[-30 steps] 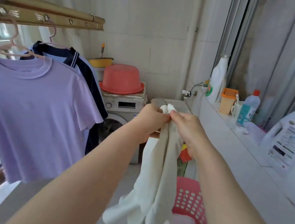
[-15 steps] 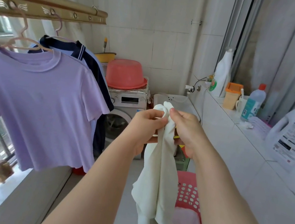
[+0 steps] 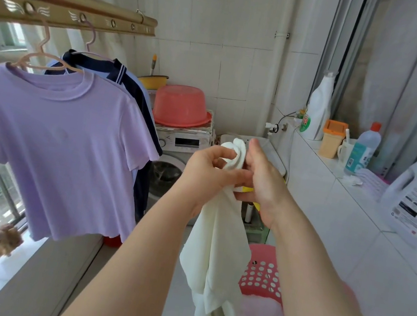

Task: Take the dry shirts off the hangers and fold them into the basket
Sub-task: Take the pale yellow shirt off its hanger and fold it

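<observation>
Head view: left grip (image 3: 208,169) curled round the bunched top of the white shirt (image 3: 218,242); right grip (image 3: 263,186) flat against it, fingers straight. Shirt hangs over pink basket (image 3: 262,274). Risk: single hold slips, so the shirt drops in unfolded.
</observation>
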Action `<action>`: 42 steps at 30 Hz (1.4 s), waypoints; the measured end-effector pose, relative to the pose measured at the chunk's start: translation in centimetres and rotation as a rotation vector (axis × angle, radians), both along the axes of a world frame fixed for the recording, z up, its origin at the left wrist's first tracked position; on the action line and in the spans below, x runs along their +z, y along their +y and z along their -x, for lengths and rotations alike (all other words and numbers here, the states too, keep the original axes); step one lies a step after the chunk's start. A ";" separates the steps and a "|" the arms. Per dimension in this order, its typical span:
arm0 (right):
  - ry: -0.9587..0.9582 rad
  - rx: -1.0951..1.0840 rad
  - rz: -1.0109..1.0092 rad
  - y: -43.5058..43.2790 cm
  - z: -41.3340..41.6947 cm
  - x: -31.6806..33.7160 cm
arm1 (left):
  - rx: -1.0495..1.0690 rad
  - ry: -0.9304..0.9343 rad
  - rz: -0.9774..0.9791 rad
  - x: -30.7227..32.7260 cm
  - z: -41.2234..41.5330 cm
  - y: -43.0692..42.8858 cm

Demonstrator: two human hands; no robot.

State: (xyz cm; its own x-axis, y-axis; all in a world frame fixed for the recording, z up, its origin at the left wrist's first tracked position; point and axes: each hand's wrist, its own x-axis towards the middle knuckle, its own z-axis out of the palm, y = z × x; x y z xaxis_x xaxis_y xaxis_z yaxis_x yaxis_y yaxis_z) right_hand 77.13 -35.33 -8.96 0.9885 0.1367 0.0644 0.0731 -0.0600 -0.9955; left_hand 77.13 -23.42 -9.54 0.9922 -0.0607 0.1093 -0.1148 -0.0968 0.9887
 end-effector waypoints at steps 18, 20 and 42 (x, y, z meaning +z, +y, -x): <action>-0.181 -0.002 0.050 -0.6 -0.3 -2.1 | -0.090 0.071 0.020 1.0 0.8 0.5; -0.155 -0.026 0.030 -0.7 -0.6 -2.0 | -0.001 -0.045 -0.168 0.8 0.7 0.4; -0.103 -0.123 0.574 -4.7 -0.6 -4.0 | 0.360 -0.398 -0.577 3.1 -2.8 2.2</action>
State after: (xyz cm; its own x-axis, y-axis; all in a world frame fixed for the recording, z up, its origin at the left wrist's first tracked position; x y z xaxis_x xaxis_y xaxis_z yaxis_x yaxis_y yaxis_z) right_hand 77.69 -39.98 -12.93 0.9919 0.0627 0.1104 0.1259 -0.6010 -0.7893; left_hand 79.94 -21.20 -6.45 0.8546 0.1012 0.5094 -0.3138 -0.6809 0.6617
